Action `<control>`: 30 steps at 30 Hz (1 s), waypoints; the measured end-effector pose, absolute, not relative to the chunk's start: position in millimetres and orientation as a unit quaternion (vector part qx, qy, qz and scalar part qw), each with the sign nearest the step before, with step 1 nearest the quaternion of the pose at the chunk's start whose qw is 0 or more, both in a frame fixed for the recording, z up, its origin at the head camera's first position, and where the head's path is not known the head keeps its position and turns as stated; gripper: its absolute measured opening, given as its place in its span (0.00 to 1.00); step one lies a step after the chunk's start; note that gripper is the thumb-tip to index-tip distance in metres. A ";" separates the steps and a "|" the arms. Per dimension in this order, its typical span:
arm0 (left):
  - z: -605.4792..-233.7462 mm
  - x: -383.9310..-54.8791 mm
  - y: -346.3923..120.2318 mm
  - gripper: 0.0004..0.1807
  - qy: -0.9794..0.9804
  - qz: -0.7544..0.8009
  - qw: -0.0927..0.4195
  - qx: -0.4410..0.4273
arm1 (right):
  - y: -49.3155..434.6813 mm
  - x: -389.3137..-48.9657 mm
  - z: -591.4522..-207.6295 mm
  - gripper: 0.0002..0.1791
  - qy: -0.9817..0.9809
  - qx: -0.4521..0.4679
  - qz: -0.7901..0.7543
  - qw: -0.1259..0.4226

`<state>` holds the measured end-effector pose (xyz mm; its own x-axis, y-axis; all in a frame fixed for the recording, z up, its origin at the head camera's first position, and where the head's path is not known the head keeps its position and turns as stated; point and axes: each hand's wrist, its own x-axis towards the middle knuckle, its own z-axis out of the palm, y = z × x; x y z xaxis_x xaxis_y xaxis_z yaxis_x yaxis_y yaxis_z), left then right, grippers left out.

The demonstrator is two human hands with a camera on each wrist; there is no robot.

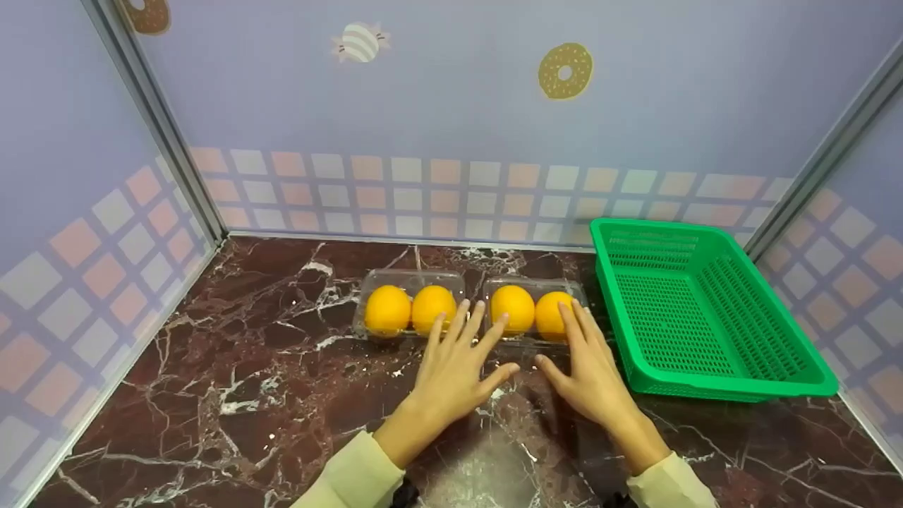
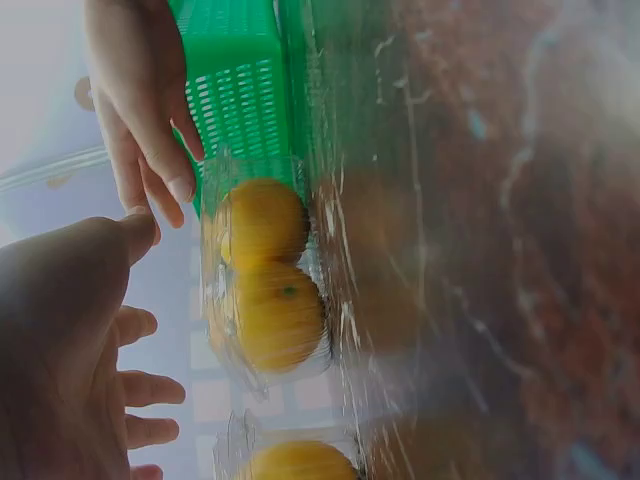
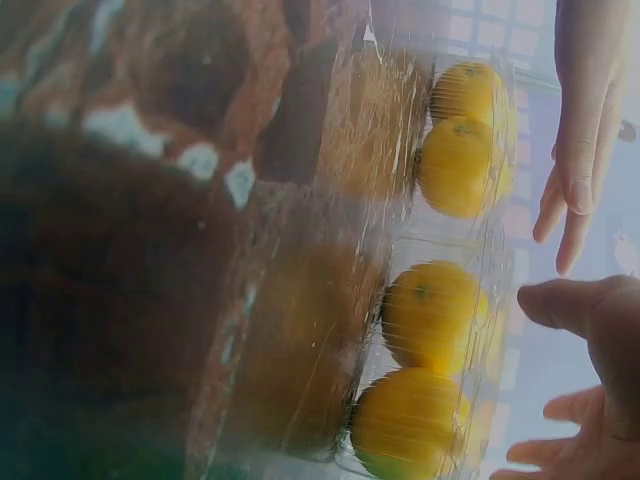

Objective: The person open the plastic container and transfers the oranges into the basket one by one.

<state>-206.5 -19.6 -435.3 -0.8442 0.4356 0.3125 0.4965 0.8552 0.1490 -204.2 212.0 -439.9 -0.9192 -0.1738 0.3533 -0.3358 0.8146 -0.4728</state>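
Note:
Two clear plastic boxes stand side by side on the counter. Oranges (image 1: 387,310) show through the left box (image 1: 405,276), and more oranges (image 1: 513,308) through the right box (image 1: 557,283). My left hand (image 1: 451,374) hovers with spread fingers before the gap between the boxes, its fingertips overlapping both in the head view. My right hand (image 1: 596,374) reaches over the front of the right box, fingers extended across its right-hand orange. Both wrist views show the hands raised above box height, thumbs toward each other, with nothing held. In the right wrist view, the near box (image 3: 490,310) looks closed.
A green plastic basket (image 1: 614,310) with slotted walls stands just right of the right box. Dark red marble counter (image 1: 282,402) extends in front and to the left. Patterned panels (image 1: 451,99) enclose the back and both sides.

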 end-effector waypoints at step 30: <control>-437.4 -215.7 19.3 0.26 -0.924 -0.060 0.203 -0.318 | 229.6 -209.4 -452.2 0.48 -0.902 0.062 0.414 0.111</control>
<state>-215.7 19.3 -437.4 -0.7147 0.5639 0.4138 0.6129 0.7900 -0.0180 -209.4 229.6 -452.2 -0.9680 -0.0195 0.2502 -0.2024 0.6503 -0.7322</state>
